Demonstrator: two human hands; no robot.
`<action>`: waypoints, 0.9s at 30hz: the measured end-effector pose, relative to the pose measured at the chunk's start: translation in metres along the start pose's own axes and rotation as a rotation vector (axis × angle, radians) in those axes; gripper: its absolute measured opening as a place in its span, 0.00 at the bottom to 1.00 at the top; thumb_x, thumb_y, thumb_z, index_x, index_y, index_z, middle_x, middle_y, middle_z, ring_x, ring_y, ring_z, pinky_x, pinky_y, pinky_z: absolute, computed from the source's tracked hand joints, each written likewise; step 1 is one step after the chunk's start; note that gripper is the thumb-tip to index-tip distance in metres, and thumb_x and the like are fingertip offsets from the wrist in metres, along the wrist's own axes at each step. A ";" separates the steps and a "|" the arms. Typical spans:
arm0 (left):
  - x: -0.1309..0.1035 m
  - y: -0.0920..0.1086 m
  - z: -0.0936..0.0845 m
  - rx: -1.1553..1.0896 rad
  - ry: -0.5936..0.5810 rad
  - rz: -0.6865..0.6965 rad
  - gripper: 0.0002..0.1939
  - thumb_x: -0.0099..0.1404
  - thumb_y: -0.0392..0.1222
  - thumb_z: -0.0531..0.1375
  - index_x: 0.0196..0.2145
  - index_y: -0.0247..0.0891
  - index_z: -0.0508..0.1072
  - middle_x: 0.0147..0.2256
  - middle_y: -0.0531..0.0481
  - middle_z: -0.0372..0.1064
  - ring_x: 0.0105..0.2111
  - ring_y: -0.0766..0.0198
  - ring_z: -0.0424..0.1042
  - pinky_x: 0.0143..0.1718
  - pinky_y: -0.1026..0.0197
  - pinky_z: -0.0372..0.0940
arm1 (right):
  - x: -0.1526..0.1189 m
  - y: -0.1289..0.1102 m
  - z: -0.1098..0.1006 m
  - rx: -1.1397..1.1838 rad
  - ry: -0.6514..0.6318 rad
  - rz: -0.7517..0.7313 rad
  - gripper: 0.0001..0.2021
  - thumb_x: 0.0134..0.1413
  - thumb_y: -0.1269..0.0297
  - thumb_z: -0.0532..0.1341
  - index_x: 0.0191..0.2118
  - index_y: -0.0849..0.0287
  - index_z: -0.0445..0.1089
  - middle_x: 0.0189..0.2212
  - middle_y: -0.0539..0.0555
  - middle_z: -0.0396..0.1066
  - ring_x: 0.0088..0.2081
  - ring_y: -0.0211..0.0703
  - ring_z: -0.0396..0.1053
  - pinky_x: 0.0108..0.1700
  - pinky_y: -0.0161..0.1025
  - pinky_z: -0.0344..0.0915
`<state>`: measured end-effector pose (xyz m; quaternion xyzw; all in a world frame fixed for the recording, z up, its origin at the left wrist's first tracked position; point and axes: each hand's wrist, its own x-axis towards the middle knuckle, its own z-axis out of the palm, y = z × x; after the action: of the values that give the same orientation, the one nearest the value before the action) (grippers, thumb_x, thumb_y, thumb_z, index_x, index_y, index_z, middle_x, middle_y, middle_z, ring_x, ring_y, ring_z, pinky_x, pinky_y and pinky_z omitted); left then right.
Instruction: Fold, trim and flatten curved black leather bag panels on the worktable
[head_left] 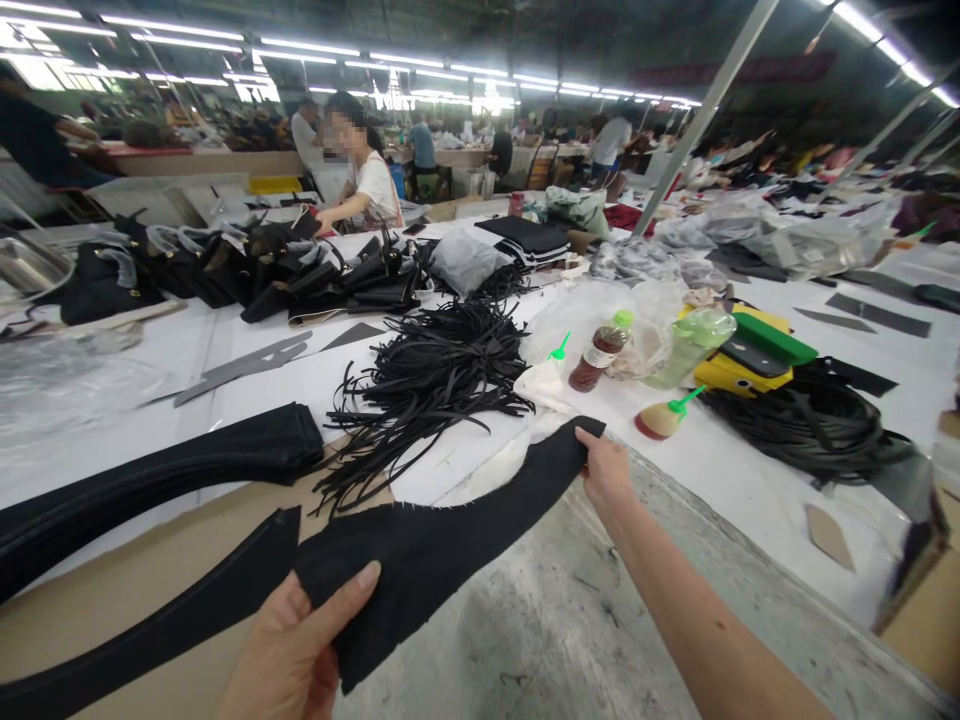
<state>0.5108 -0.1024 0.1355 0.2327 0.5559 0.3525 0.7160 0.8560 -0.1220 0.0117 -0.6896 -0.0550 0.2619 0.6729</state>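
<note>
A curved black fabric piece [450, 540] is stretched between my two hands above the grey work surface. My left hand [300, 635] grips its wide near end, with the thumb on top and the fingers mostly underneath. At the narrow far end, my right hand [604, 465] pinches the corner. To the left, a single curved black piece [180, 610] lies on brown cardboard [45, 635], and a thicker stack of similar black pieces [225, 450] sits just beyond it.
Black strips [450, 350] are heaped past the fabric. A dark red bottle [596, 355], a glue bottle [660, 418] and coiled black cord [802, 420] lie to the right. Black bags [262, 260] and a person in white [375, 185] are farther back.
</note>
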 end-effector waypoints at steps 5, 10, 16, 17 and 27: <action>0.013 -0.010 -0.040 -0.006 0.092 -0.105 0.34 0.38 0.33 0.73 0.46 0.41 0.74 0.40 0.48 0.78 0.45 0.48 0.76 0.43 0.54 0.74 | -0.009 -0.028 -0.004 0.058 0.013 0.015 0.07 0.43 0.66 0.65 0.31 0.59 0.70 0.21 0.47 0.71 0.23 0.38 0.69 0.24 0.33 0.67; 0.016 -0.034 -0.056 0.010 0.060 -0.199 0.37 0.38 0.39 0.75 0.47 0.36 0.72 0.41 0.44 0.78 0.44 0.47 0.76 0.40 0.57 0.75 | -0.001 -0.024 -0.013 0.018 -0.011 0.063 0.07 0.39 0.70 0.66 0.29 0.60 0.69 0.22 0.49 0.72 0.22 0.36 0.68 0.23 0.31 0.67; 0.033 -0.073 -0.059 0.067 0.068 -0.102 0.35 0.42 0.39 0.74 0.49 0.35 0.69 0.39 0.44 0.78 0.43 0.50 0.76 0.39 0.58 0.74 | 0.015 -0.023 -0.002 -0.072 -0.078 0.075 0.07 0.36 0.72 0.65 0.27 0.62 0.70 0.18 0.49 0.69 0.21 0.36 0.66 0.22 0.31 0.67; 0.035 -0.075 -0.060 0.071 0.081 -0.089 0.33 0.43 0.37 0.73 0.48 0.36 0.70 0.39 0.45 0.78 0.43 0.51 0.76 0.39 0.59 0.74 | 0.017 -0.027 0.000 -0.084 -0.094 0.064 0.07 0.36 0.72 0.65 0.27 0.62 0.70 0.19 0.49 0.69 0.21 0.36 0.66 0.22 0.31 0.67; 0.052 -0.094 -0.063 0.106 0.158 -0.009 0.27 0.50 0.35 0.69 0.49 0.40 0.69 0.37 0.48 0.78 0.39 0.56 0.78 0.39 0.60 0.74 | 0.024 0.003 -0.019 -0.306 -0.153 0.015 0.05 0.40 0.67 0.63 0.27 0.60 0.69 0.18 0.50 0.69 0.20 0.38 0.67 0.23 0.37 0.71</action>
<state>0.4807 -0.1267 0.0174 0.2392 0.6297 0.3364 0.6581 0.8844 -0.1289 0.0012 -0.7623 -0.1401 0.3075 0.5520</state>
